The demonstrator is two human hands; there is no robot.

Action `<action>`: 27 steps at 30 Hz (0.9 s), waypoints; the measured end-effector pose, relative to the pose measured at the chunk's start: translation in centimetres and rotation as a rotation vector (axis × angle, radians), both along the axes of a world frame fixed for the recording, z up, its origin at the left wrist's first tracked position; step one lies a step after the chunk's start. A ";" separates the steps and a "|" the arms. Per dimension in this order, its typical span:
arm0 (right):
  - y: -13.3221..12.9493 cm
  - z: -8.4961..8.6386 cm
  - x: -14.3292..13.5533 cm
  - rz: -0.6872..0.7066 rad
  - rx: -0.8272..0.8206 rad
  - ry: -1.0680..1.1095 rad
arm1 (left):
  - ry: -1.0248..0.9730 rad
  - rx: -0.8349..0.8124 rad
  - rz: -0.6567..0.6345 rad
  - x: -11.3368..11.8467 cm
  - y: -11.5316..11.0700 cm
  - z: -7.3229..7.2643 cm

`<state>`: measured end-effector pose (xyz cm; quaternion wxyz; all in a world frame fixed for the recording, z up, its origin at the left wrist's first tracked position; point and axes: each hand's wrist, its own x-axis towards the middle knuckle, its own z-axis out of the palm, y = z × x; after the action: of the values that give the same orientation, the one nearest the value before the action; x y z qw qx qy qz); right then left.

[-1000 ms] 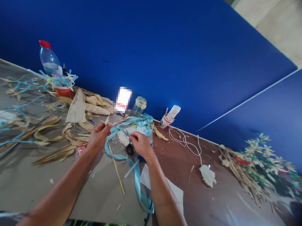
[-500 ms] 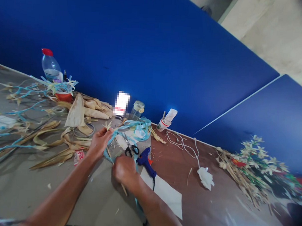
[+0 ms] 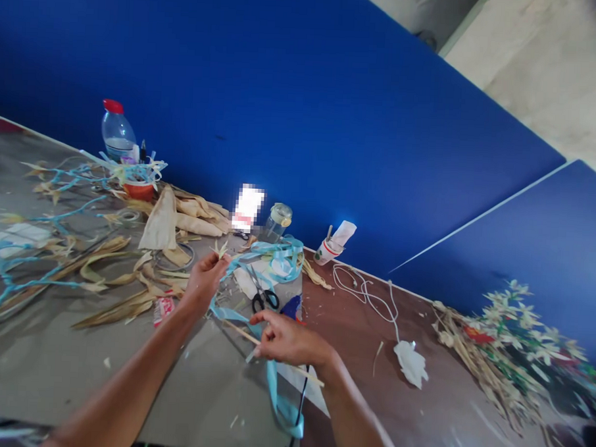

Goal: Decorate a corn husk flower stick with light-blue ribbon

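Note:
My left hand (image 3: 207,279) is pinched around a small pale husk flower (image 3: 220,249), beside the blue ribbon. To its right, my right hand (image 3: 288,338) has its fingers curled on a thin wooden stick (image 3: 244,332) that slants down to the right. Blue ribbon (image 3: 278,391) runs by the stick and hangs below the hand in a loop. Black-handled scissors (image 3: 265,300) lie just above my right hand. A blue glue gun (image 3: 291,307) is mostly hidden behind that hand, and a white sheet (image 3: 315,395) lies partly under the forearm.
Dried husks (image 3: 111,311) and blue-wrapped stems (image 3: 43,283) spread over the left side. Along the blue partition (image 3: 303,105) stand a red-capped bottle (image 3: 118,133), a jar (image 3: 277,222) and a cup (image 3: 326,250). A white cable (image 3: 364,292) and white flowers (image 3: 516,312) are at right.
My right hand has moved right and its fingers have loosened somewhat. The stick now slants more to the right, and a ribbon loop shows below. The view has shifted slightly.

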<state>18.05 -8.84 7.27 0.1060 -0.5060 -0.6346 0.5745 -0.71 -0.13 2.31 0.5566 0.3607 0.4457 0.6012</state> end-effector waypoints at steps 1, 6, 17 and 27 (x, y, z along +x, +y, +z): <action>0.0 0.2 0.6 0.011 -0.041 0.067 | 0.001 -0.005 -0.001 0.0 -0.1 0.1; 0.6 1.2 2.8 -0.076 -0.094 0.306 | 0.040 0.019 0.022 0.0 -0.1 0.0; 4.7 -2.3 -2.3 -0.575 -0.030 0.631 | 0.162 0.071 0.099 0.0 -0.3 0.7; 5.9 -3.8 -5.8 -0.641 0.186 0.541 | 0.160 0.129 0.024 0.6 -0.3 0.0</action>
<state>12.25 -2.92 3.46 0.4867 -0.4971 -0.4438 0.5649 -0.15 -0.46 2.34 0.4877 0.4374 0.4535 0.6043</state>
